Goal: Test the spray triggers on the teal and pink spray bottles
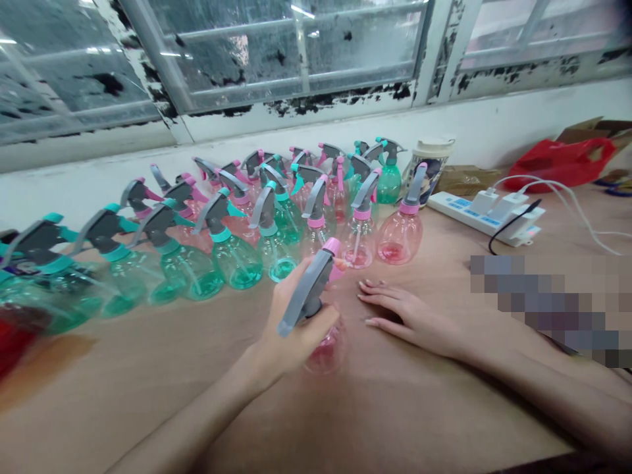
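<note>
My left hand (296, 332) is wrapped round the neck of a pink spray bottle (326, 352) with a grey trigger head and pink nozzle. The bottle is upright at the middle of the wooden table (375, 421), its nozzle pointing away from me. To its right, my right hand (405, 313) lies palm down on the tabletop, fingers stretched out, holding nothing. Just beyond the hands stand a pink spray bottle (401, 234) and another pink one (359, 240). A green spray bottle (237, 263) is among several in the row to the left.
Rows of green and pink spray bottles fill the back left. A patterned cup (427, 168), a white power strip (484, 214) with plugs and cables, a red plastic bag (563, 163) and a cardboard box (467, 178) sit at the back right. Barred windows (296, 46) rise behind.
</note>
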